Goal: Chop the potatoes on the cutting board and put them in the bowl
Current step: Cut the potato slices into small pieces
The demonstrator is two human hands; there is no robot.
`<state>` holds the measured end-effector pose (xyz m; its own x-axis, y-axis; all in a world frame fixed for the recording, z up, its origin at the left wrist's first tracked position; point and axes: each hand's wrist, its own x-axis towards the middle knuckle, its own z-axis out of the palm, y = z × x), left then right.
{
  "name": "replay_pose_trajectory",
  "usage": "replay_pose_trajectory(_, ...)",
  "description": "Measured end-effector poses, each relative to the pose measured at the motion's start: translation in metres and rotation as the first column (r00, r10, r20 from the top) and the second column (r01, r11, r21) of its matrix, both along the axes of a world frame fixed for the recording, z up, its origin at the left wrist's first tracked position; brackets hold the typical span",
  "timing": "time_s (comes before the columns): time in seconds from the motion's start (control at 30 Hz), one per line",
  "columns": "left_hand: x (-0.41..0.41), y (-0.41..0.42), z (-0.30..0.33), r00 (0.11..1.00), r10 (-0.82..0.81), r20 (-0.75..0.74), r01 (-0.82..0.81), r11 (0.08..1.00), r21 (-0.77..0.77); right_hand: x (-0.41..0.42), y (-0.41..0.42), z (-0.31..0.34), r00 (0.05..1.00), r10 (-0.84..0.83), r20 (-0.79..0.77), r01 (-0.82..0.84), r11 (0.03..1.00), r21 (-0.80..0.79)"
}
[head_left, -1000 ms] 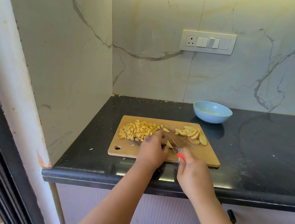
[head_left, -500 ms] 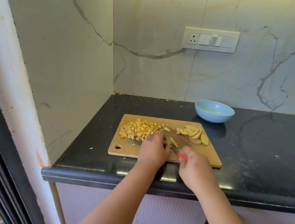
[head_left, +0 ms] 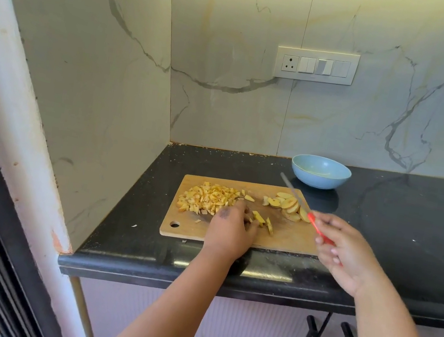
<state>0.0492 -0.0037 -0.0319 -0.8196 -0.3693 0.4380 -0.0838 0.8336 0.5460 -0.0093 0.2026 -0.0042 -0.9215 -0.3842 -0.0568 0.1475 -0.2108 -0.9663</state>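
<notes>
Knife (head_left: pixel 295 196) is lifting off the cutting board (head_left: pixel 285 238) in the right hand (head_left: pixel 347 254) while the left hand (head_left: pixel 231 228), fingers loose, is nudging cut potato pieces (head_left: pixel 262 220); more slices (head_left: pixel 288 206) are awaiting chopping.

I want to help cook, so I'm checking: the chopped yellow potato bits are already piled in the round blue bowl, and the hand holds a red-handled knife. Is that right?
Not quite. In the head view the round blue bowl holds no potato; the chopped yellow potato bits are piled on the wooden cutting board. The right hand does hold the red-handled knife.
</notes>
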Motion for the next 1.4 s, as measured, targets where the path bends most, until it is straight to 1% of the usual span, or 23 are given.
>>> replay_pose_trajectory(0.03, 0.000, 0.001, 0.000, 1.000, -0.002, 0.016, 0.002, 1.000, -0.021, -0.004, -0.009, -0.004, 0.994, -0.091, -0.063, 0.090, 0.996, -0.023)
replay_pose_trajectory(0.1, -0.003, 0.007, 0.001, 0.997, 0.012, 0.079, -0.003, 0.994, -0.112, -0.010, -0.026, -0.014, 0.943, -0.269, -0.197, 0.275, 0.961, 0.002)
replay_pose_trajectory(0.13, -0.006, 0.011, 0.002, 0.994, 0.032, 0.109, -0.014, 0.987, -0.158, -0.013, -0.032, -0.019, 0.907, -0.330, -0.262, 0.352, 0.935, 0.041)
replay_pose_trajectory(0.17, -0.011, 0.015, 0.003, 0.991, 0.054, 0.126, -0.030, 0.983, -0.183, -0.015, -0.035, -0.024, 0.877, -0.350, -0.328, 0.397, 0.914, 0.087)
replay_pose_trajectory(0.27, -0.027, 0.023, 0.003, 0.985, 0.091, 0.149, -0.063, 0.982, -0.179, -0.014, -0.037, -0.031, 0.825, -0.298, -0.479, 0.434, 0.878, 0.202)
replay_pose_trajectory(0.37, -0.040, 0.027, 0.003, 0.963, 0.125, 0.237, -0.064, 0.966, -0.252, -0.013, -0.037, -0.032, 0.805, -0.284, -0.522, 0.441, 0.874, 0.205)
replay_pose_trajectory(0.47, -0.045, 0.029, 0.006, 0.950, 0.143, 0.277, -0.039, 0.936, -0.350, -0.014, -0.036, -0.033, 0.804, -0.255, -0.538, 0.433, 0.871, 0.234)
replay_pose_trajectory(0.57, -0.043, 0.023, 0.008, 0.957, 0.065, 0.284, 0.047, 0.928, -0.370, -0.013, -0.036, -0.034, 0.784, -0.241, -0.571, 0.446, 0.860, 0.249)
replay_pose_trajectory(0.67, -0.039, 0.010, 0.012, 0.959, -0.075, 0.273, 0.172, 0.920, -0.352, -0.011, -0.037, -0.030, 0.757, -0.230, -0.612, 0.469, 0.843, 0.263)
replay_pose_trajectory(0.77, -0.038, -0.010, 0.013, 0.935, -0.246, 0.255, 0.313, 0.911, -0.269, -0.007, -0.037, -0.029, 0.713, -0.209, -0.670, 0.506, 0.814, 0.285)
replay_pose_trajectory(0.83, -0.034, -0.017, 0.013, 0.932, -0.303, 0.201, 0.341, 0.919, -0.196, -0.002, -0.034, -0.029, 0.660, -0.164, -0.733, 0.538, 0.784, 0.309)
replay_pose_trajectory(0.9, -0.028, -0.020, 0.009, 0.949, -0.279, 0.148, 0.303, 0.937, -0.175, 0.005, -0.029, -0.031, 0.617, -0.085, -0.783, 0.563, 0.743, 0.362)
replay_pose_trajectory(1.0, -0.025, -0.019, 0.002, 0.985, -0.138, 0.103, 0.156, 0.969, -0.193, 0.016, -0.023, -0.036, 0.580, -0.037, -0.814, 0.634, 0.648, 0.422)
replay_pose_trajectory(1.07, -0.024, -0.018, 0.002, 0.990, -0.097, 0.105, 0.116, 0.972, -0.202, 0.022, -0.024, -0.037, 0.586, -0.007, -0.810, 0.657, 0.589, 0.470)
replay_pose_trajectory(1.13, -0.024, -0.016, 0.004, 0.987, -0.102, 0.120, 0.127, 0.966, -0.223, 0.025, -0.029, -0.036, 0.612, 0.066, -0.788, 0.646, 0.533, 0.546)
replay_pose_trajectory(1.17, -0.023, -0.016, 0.005, 0.986, -0.117, 0.122, 0.142, 0.964, -0.223, 0.026, -0.031, -0.035, 0.618, 0.094, -0.780, 0.637, 0.521, 0.568)
replay_pose_trajectory(1.3, -0.025, -0.016, 0.004, 0.979, -0.173, 0.103, 0.190, 0.964, -0.187, 0.030, -0.032, -0.033, 0.593, 0.161, -0.789, 0.629, 0.518, 0.579)
replay_pose_trajectory(1.4, -0.024, -0.015, 0.004, 0.977, -0.214, 0.026, 0.215, 0.955, -0.206, 0.033, -0.032, -0.034, 0.581, 0.174, -0.795, 0.630, 0.523, 0.574)
